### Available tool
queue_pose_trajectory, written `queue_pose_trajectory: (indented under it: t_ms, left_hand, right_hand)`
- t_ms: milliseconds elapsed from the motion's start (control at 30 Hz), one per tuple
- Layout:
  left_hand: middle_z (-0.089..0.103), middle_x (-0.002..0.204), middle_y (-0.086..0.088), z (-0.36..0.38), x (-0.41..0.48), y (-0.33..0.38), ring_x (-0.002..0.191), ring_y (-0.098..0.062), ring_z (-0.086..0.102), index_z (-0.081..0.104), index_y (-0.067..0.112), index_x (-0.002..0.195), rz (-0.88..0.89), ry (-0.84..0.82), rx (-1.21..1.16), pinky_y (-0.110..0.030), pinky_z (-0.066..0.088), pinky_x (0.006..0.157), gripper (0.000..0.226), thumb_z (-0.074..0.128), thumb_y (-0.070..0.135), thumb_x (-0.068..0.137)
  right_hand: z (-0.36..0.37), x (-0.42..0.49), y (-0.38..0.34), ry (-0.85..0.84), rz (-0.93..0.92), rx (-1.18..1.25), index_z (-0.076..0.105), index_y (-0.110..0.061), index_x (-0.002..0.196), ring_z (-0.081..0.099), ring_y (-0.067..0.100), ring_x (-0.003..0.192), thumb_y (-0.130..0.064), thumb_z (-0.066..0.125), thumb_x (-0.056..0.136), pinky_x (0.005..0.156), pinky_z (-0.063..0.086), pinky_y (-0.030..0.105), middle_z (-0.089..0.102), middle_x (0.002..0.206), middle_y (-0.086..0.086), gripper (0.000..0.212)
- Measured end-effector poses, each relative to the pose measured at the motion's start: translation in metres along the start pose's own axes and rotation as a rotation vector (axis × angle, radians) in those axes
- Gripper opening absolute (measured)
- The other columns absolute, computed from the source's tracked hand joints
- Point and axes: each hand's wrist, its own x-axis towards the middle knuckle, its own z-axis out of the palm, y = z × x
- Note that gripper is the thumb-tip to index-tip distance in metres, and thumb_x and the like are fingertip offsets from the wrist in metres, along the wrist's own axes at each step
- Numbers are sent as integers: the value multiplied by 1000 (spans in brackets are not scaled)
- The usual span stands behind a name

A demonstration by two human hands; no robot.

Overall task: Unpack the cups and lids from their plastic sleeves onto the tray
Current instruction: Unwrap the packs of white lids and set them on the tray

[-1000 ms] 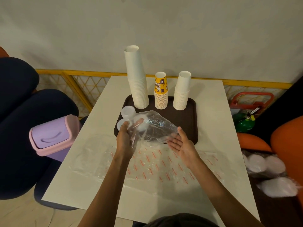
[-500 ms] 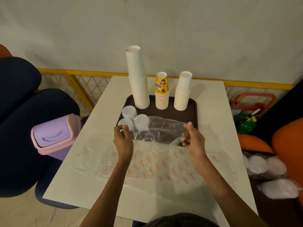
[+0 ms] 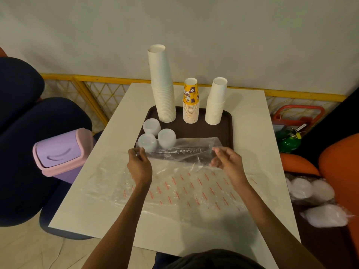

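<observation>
Bin point(image 3: 62, 150) at 9 o'clock of the table, bagged lids point(image 3: 310, 189) at 3. Tray point(image 3: 223, 131) holds cup stacks point(image 3: 162, 94) and lid stacks point(image 3: 166, 137). Left hand point(image 3: 138, 167) and right hand point(image 3: 229, 162) pinch the sleeve point(image 3: 184, 150) by its ends.

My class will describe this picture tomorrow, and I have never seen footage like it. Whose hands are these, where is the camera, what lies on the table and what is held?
There is no machine here: a person works with bare hands, and one wide-angle camera worn on the head looks forward and down, so the arms enter from below. The left hand and right hand each pinch an end of a clear plastic sleeve, which looks empty and lies across the near edge of a dark brown tray. On the tray stand a tall white cup stack, a yellow printed cup stack and a shorter white cup stack, with three short stacks of clear lids at its left. Flat plastic sheets with red print lie on the white table in front.
</observation>
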Motion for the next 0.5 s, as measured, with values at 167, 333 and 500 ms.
queue_pose_trajectory:
  t_ms: [167,333,500]
  left_hand:
    - [63,75,-10,-2,-1,-2,58,-19,56,54,8,96,-241,-134,-144,-28,47,55,27,48,34,98]
    - [66,89,-12,-13,-5,-10,72,-19,60,60,1,99,-428,-261,-269,-25,48,62,17,53,16,96]
    - [67,83,-12,-25,0,-9,56,-14,58,60,0,95,-281,-258,-191,-20,48,50,13,47,1,94]
  right_hand:
    - [7,-6,14,27,18,-10,62,-10,113,68,9,72,-10,47,97,68,56,23,73,76,-3,22]
    - [16,-8,13,-10,29,-54,45,-21,132,67,8,88,4,59,87,77,54,18,68,99,6,53]
    - [27,-14,22,0,-142,-431,22,-25,143,64,9,82,17,59,81,65,50,12,61,104,5,83]
